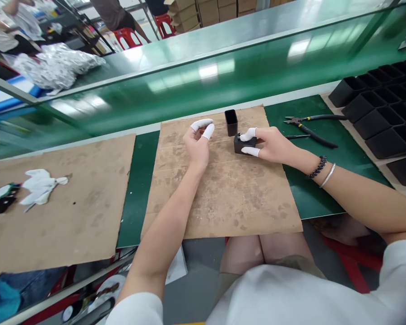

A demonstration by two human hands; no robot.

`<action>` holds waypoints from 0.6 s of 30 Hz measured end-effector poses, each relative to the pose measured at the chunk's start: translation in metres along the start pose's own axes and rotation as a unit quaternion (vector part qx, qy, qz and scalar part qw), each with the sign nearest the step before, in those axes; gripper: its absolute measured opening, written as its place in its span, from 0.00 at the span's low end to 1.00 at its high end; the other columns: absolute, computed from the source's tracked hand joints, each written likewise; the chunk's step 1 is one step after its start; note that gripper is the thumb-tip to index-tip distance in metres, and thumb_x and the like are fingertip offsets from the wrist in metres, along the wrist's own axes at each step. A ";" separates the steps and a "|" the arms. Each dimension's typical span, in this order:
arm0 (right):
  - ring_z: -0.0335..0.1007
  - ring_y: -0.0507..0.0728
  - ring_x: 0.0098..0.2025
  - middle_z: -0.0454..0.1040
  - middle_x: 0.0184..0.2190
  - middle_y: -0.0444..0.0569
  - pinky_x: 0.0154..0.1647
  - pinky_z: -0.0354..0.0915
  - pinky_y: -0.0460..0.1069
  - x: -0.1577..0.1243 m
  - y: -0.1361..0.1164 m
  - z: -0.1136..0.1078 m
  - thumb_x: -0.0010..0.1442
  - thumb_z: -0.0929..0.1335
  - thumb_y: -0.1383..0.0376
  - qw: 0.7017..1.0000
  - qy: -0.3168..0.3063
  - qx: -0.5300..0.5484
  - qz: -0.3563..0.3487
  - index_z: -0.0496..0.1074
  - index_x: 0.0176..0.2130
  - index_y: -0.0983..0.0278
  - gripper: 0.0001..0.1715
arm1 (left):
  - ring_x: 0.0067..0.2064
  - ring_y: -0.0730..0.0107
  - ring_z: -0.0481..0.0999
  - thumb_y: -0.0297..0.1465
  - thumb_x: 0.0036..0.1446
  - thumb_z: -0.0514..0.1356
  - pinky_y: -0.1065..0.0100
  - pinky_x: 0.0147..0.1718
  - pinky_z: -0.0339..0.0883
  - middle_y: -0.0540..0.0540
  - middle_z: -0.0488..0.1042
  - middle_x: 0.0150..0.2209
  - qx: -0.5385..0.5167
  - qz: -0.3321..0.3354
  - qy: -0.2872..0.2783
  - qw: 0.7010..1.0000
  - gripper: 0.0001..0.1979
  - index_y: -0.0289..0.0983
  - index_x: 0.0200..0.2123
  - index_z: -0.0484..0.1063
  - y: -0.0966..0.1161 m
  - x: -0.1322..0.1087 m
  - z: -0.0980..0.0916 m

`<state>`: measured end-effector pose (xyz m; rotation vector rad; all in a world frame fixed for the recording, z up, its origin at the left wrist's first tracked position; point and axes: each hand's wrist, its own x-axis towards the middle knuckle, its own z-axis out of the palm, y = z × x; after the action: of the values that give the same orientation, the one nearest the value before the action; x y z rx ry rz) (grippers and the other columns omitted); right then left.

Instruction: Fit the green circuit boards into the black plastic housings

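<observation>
My right hand [269, 142] grips a small black box [239, 146] that lies on the cardboard sheet [219, 198]. White finger cots cover its thumb and forefinger, one finger over the top and the thumb along the near side. Just behind it stands a second black box [231, 123], upright with its open top showing. To the left, my left hand [199, 140] hovers over the cardboard with white cots on its fingertips. Its thumb and forefinger are curved toward each other with a small gap, and I see nothing between them.
Black-and-yellow cutting pliers [311, 128] and a thin dark tool [297, 136] lie on the green table at right. Beyond them are rows of black boxes [389, 113]. White gloves [42, 186] rest on another cardboard sheet [88, 203] at left. A glossy green panel [176, 85] borders the back.
</observation>
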<state>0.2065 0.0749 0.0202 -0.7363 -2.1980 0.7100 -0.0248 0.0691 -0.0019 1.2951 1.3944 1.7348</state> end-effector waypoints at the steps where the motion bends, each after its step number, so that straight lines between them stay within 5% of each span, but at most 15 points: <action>1: 0.79 0.63 0.39 0.82 0.40 0.50 0.45 0.76 0.59 -0.001 -0.003 -0.002 0.58 0.74 0.55 1.000 0.005 0.001 0.002 0.77 0.40 0.60 0.13 | 0.37 0.69 0.78 0.35 0.54 0.67 0.67 0.34 0.74 0.47 0.81 0.39 -0.001 0.000 -0.002 1.000 0.08 0.41 0.37 0.78 0.000 -0.002 0.001; 6: 0.78 0.64 0.48 0.81 0.43 0.49 0.52 0.75 0.60 -0.005 -0.012 -0.004 0.61 0.72 0.53 0.993 0.114 0.001 0.038 0.77 0.43 0.57 0.14 | 0.38 0.68 0.79 0.31 0.54 0.65 0.67 0.36 0.75 0.48 0.80 0.37 0.005 0.003 0.004 1.000 0.05 0.40 0.36 0.78 -0.003 -0.005 0.003; 13: 0.78 0.63 0.40 0.81 0.38 0.49 0.46 0.75 0.59 0.002 0.007 0.005 0.56 0.75 0.56 1.000 0.006 -0.013 0.020 0.75 0.39 0.61 0.14 | 0.40 0.67 0.80 0.30 0.57 0.65 0.66 0.40 0.74 0.48 0.81 0.39 0.031 -0.002 -0.008 0.999 0.05 0.40 0.37 0.78 -0.001 -0.008 0.003; 18: 0.80 0.63 0.43 0.82 0.42 0.48 0.48 0.77 0.61 0.005 0.011 0.005 0.52 0.79 0.55 0.969 0.069 0.202 0.125 0.74 0.40 0.59 0.20 | 0.44 0.65 0.79 0.37 0.60 0.65 0.64 0.45 0.73 0.46 0.79 0.42 0.076 0.072 -0.081 0.991 0.09 0.41 0.42 0.78 0.011 -0.020 0.007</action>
<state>0.2036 0.0847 0.0120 -0.8244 -1.7713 1.1557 -0.0088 0.0511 0.0016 1.6164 1.3915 1.5977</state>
